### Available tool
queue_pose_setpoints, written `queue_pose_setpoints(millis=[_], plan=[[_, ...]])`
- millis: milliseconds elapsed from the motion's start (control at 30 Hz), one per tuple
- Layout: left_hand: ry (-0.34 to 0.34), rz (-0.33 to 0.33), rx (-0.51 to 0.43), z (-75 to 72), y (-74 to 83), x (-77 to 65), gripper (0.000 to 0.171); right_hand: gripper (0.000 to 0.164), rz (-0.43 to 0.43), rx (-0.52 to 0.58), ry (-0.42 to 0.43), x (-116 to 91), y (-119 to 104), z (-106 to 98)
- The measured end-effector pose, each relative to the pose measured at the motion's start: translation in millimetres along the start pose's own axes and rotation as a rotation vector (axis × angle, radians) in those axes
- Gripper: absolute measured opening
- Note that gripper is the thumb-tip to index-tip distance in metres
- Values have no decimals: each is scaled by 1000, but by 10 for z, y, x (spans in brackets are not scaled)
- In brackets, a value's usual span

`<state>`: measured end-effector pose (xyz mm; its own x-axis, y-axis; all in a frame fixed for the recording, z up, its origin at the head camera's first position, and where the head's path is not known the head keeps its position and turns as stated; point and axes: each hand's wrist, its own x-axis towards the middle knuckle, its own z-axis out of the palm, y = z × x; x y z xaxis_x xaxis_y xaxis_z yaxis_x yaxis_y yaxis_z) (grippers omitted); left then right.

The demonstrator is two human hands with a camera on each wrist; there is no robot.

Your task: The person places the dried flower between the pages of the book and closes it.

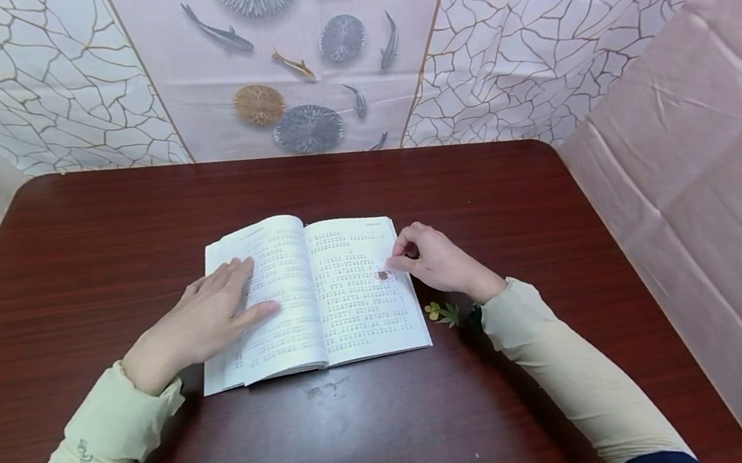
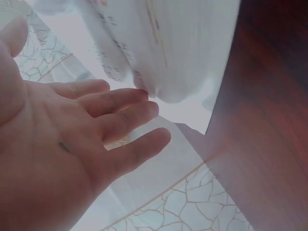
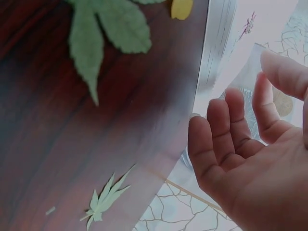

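An open book (image 1: pixel 365 327) lies on the table, printed pages up. My left hand (image 1: pixel 211 311) rests flat on its left page, fingers spread; the left wrist view shows these straight fingers (image 2: pixel 130 153) against the paper. A small dark reddish-brown dried flower (image 1: pixel 383 275) lies on the right page. Just beside it is my right hand (image 1: pixel 441 261), above the page's outer edge, thumb and index finger close together. In the right wrist view the flower (image 3: pixel 248 24) sits apart from the loosely bent fingers (image 3: pixel 199 139), and nothing shows between them.
Right of the book lie a yellow flower (image 1: pixel 433 310) and a green lobed leaf (image 1: pixel 450 314). A smaller pale green leaf (image 3: pixel 108 196) shows in the right wrist view. The dark wooden table (image 1: pixel 345 449) meets patterned cloth (image 1: pixel 299 75) at the back.
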<state>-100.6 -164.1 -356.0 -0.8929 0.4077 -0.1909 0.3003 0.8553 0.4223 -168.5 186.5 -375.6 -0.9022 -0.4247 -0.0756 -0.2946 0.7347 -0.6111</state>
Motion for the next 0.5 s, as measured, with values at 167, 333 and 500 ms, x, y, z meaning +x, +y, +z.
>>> queue_pose_setpoints(millis=[167, 333, 500], plan=[[27, 72, -34, 3, 65, 15, 97, 12, 11, 1, 20, -10, 7, -22], [47, 184, -80, 31, 192, 11, 92, 14, 32, -4, 40, -26, 27, -64], [27, 223, -82, 40, 363, -45, 92, 17, 82, -13, 60, -51, 59, -134]])
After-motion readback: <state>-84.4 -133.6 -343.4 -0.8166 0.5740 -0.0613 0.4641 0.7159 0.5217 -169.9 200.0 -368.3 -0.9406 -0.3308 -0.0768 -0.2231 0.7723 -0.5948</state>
